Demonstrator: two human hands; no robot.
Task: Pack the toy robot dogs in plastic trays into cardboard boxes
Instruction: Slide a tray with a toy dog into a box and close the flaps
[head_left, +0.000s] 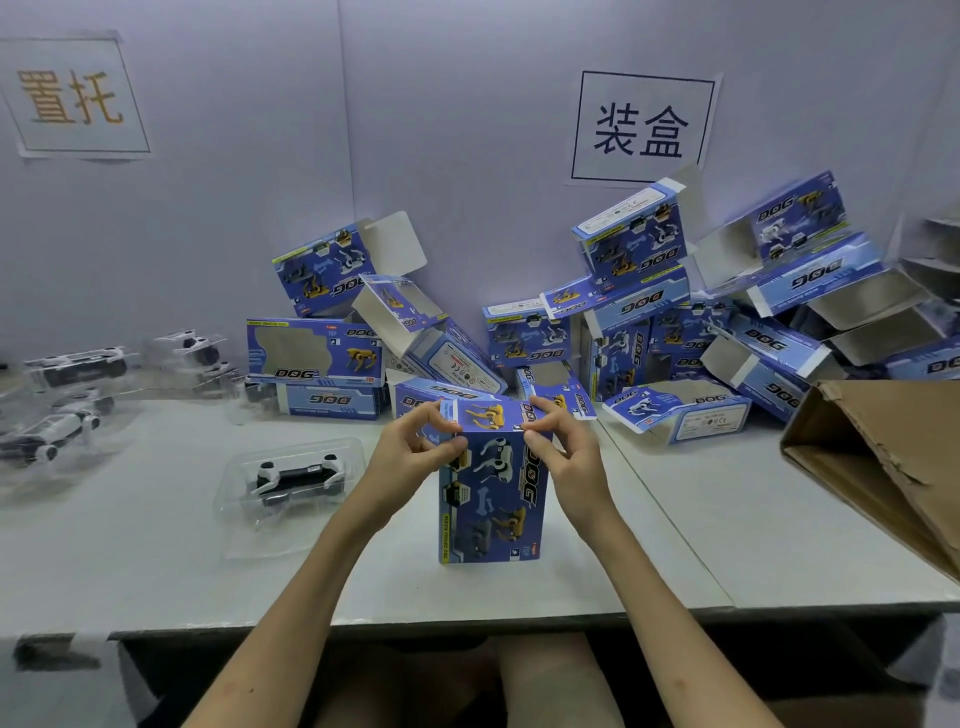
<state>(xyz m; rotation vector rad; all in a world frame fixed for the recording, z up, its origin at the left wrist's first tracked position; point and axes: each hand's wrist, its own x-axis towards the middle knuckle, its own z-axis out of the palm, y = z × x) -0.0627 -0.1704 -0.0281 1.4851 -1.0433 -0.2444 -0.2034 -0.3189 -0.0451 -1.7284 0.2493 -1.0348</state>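
A blue cardboard box (493, 499) printed with robot dogs stands on end on the white table (156, 545), right in front of me. My left hand (415, 452) pinches its upper left corner and my right hand (563, 447) pinches its upper right corner, both at the top flap (493, 413). To the left lies a clear plastic tray (291, 488) holding a black and white toy robot dog (298, 475). What is inside the held box is hidden.
A heap of open blue boxes (639, 322) lies against the back wall. More toy dogs in trays (67, 395) sit at the far left. A brown carton (883, 467) stands open at the right edge.
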